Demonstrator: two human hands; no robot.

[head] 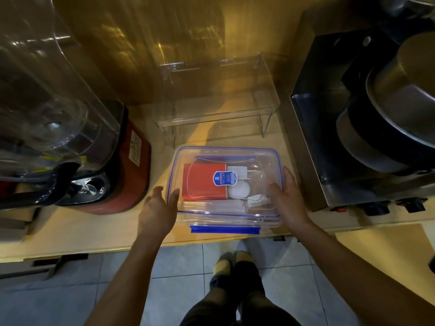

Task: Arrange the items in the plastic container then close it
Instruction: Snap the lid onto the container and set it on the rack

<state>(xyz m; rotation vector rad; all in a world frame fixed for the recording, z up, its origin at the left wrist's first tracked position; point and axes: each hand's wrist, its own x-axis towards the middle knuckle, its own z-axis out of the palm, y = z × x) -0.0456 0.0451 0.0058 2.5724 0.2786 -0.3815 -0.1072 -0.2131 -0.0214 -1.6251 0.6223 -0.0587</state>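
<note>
A clear plastic container (266,215) with blue clips sits near the counter's front edge. Its clear lid (211,154), marked with a blue sticker (224,178), rests on top. Through the lid I see a red flat pack (200,184), a white round item (239,189), a white square item (236,171) and white sticks (216,204). The blue front clip (224,229) sticks out flat. My left hand (160,210) touches the container's left side with fingers spread. My right hand (288,198) presses against the right side.
A red-based blender (98,161) under a clear cover stands at the left. A clear acrylic stand (219,97) is behind the container. A metal appliance with stacked pots (376,128) fills the right. The counter edge (94,251) runs just below the container; tiled floor lies beneath.
</note>
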